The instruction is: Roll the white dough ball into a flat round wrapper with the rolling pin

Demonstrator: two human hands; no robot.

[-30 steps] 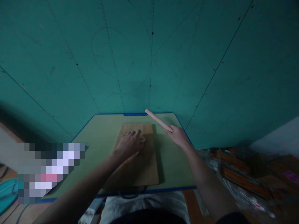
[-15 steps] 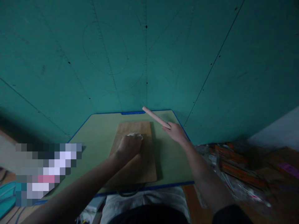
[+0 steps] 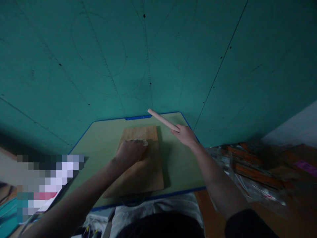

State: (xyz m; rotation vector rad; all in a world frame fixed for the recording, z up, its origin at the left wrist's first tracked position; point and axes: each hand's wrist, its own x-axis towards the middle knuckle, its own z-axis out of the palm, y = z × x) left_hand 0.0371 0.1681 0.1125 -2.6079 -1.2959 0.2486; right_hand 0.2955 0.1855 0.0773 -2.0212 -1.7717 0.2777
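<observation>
My left hand (image 3: 131, 151) is closed over the middle of a wooden cutting board (image 3: 141, 132). A pale, soft-looking piece (image 3: 144, 142) shows past its knuckles; most of it is hidden under the fingers, and I cannot tell whether it is dough or cloth. To the right of the board, my right hand (image 3: 185, 134) grips one end of a light wooden rolling pin (image 3: 162, 120). The pin is raised at a slant, its free end pointing to the far left, apart from the board.
The board lies on a pale folding table (image 3: 183, 165) with a blue rim, against a green wall (image 3: 173, 66). Plastic-wrapped orange-brown things (image 3: 255, 168) lie on the floor at right. A blurred-out item (image 3: 56, 178) lies on the table's left side.
The view has tilted slightly. My left hand has shifted a little left and away from me on the board, while my right hand keeps the rolling pin at about the same slant.
</observation>
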